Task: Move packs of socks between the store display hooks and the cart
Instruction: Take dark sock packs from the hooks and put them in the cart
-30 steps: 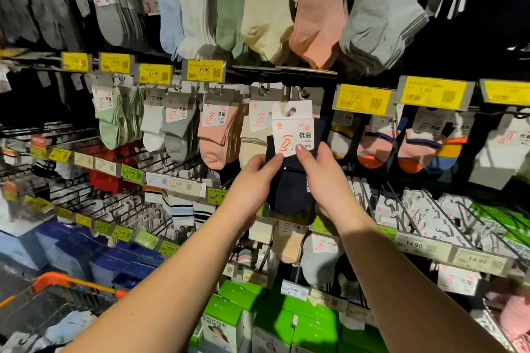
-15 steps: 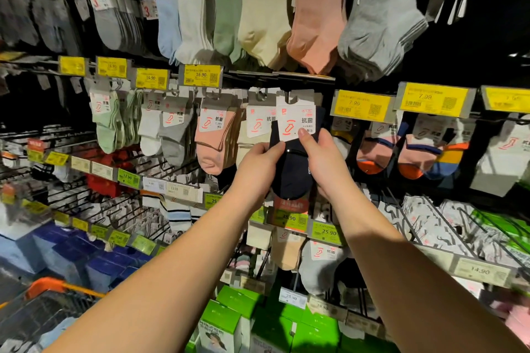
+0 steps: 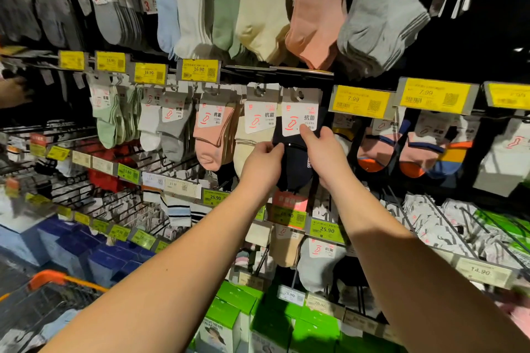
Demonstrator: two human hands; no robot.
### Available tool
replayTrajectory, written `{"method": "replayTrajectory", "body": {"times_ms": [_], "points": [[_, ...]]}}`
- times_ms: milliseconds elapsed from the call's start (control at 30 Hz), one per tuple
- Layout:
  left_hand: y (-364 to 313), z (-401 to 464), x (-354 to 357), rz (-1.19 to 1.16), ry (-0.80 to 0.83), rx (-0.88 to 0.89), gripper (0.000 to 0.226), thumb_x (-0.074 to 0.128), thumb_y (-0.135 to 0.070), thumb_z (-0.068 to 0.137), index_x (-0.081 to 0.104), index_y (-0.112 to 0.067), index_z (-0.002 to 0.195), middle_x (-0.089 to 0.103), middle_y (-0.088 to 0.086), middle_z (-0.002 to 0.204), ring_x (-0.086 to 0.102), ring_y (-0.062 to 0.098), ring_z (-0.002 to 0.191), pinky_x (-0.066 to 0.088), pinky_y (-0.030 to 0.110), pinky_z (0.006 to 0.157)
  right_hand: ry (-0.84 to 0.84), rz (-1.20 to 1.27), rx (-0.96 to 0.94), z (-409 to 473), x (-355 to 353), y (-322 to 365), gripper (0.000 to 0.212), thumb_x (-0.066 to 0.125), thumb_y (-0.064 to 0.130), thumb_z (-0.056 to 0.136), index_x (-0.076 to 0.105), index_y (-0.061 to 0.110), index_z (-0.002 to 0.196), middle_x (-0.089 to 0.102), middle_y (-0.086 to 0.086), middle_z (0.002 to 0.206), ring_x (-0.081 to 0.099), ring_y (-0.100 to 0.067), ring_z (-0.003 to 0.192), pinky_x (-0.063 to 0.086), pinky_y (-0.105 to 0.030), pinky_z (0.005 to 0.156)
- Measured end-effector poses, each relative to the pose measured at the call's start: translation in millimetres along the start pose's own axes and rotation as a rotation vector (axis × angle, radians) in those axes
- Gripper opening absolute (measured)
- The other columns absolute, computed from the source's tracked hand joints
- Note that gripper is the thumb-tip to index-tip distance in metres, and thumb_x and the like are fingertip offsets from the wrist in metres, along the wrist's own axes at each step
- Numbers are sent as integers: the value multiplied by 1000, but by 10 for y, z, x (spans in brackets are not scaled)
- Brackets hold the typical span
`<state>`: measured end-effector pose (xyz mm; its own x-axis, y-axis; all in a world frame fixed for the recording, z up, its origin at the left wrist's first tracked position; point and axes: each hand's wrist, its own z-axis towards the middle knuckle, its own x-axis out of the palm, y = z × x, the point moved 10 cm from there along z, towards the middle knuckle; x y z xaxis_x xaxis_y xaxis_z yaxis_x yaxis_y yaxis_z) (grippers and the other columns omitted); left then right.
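Note:
A pack of dark navy socks (image 3: 296, 163) with a white card header (image 3: 299, 112) hangs level with the middle row of hooks. My left hand (image 3: 262, 167) grips the pack's left side. From the right, my right hand (image 3: 322, 152) holds it, with the thumb pressed on the card's lower edge. The card's hole sits at the hook line; whether it is on the hook I cannot tell. The orange-rimmed cart (image 3: 48, 281) is at the bottom left, with pale socks inside.
Cream (image 3: 252, 135) and pink (image 3: 210, 137) sock packs hang just left of the navy pack. Colourful ankle socks (image 3: 413, 149) hang to the right. Yellow price tags (image 3: 360, 102) line the rail. Green boxes (image 3: 238, 312) stand below, bare hooks at left.
Both hands have raised the navy pack up and towards the rack; its card now stands in line with the neighbouring cards on the hook row.

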<state>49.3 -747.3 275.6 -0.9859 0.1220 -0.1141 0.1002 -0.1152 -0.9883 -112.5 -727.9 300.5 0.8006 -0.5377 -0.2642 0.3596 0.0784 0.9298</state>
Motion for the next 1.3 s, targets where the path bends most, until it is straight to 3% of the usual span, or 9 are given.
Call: {"method": "replayTrajectory", "body": {"times_ms": [67,200,433,733,900,967,1067,1167,1300], "points": [[72,-3,50,-2,-3,-20,26,53,-32,101,61,-14,117,69,7,108,67,27,104,54,42,94,-16,-127,-3,114,-47,-41,48,46,52,101,55,10,122,62,-4,113,60,-24,101,42,-33,67],[96,-8,194,44,22,-13,35,51,-26,101,55,-12,132,68,10,117,65,30,107,53,40,94,-33,-306,16,291,-83,-112,69,42,59,100,48,5,141,57,-13,140,54,-33,126,44,-38,90],[92,-10,361,167,55,10,36,48,-14,99,51,-13,135,67,13,121,65,33,108,53,35,87,-32,-464,11,408,-78,-114,72,35,55,104,34,3,152,49,-17,148,50,-34,133,43,-37,87],[212,40,253,220,80,-38,45,55,-29,90,50,-11,130,65,15,122,65,33,104,55,45,93,24,-461,-15,286,-236,-30,70,40,54,104,36,3,152,45,-15,153,44,-33,139,40,-35,103],[-13,-462,40,229,104,-47,32,50,-12,102,41,-19,132,57,4,97,53,13,71,43,11,48,110,-485,82,-29,-222,-83,72,41,54,103,33,2,153,42,-16,154,43,-33,139,38,-33,105],[4,-665,19,299,139,-57,10,48,-12,102,49,-15,112,52,6,80,48,16,61,37,16,39,131,-545,113,-286,-250,-161,74,43,53,103,28,3,154,42,-17,154,45,-34,137,40,-35,104],[128,-1005,54,422,194,-31,20,51,-18,99,62,-2,102,63,23,98,61,34,88,38,29,61,138,-540,105,-786,-324,-337,57,50,42,101,42,7,145,55,-18,140,56,-34,124,44,-34,94],[354,-1384,146,460,228,-17,23,52,-24,99,62,-9,113,67,13,113,62,30,109,44,32,80,119,-520,101,-1408,-539,-575,28,49,38,98,57,17,115,56,-14,107,54,-28,100,39,-33,81],[859,-1972,470,505,351,-17,15,50,-25,100,61,-15,100,67,17,102,64,30,100,40,33,72,230,-557,239,-2409,-975,-1208,31,46,24,104,56,7,128,61,-16,119,57,-30,108,36,-29,78]]}}
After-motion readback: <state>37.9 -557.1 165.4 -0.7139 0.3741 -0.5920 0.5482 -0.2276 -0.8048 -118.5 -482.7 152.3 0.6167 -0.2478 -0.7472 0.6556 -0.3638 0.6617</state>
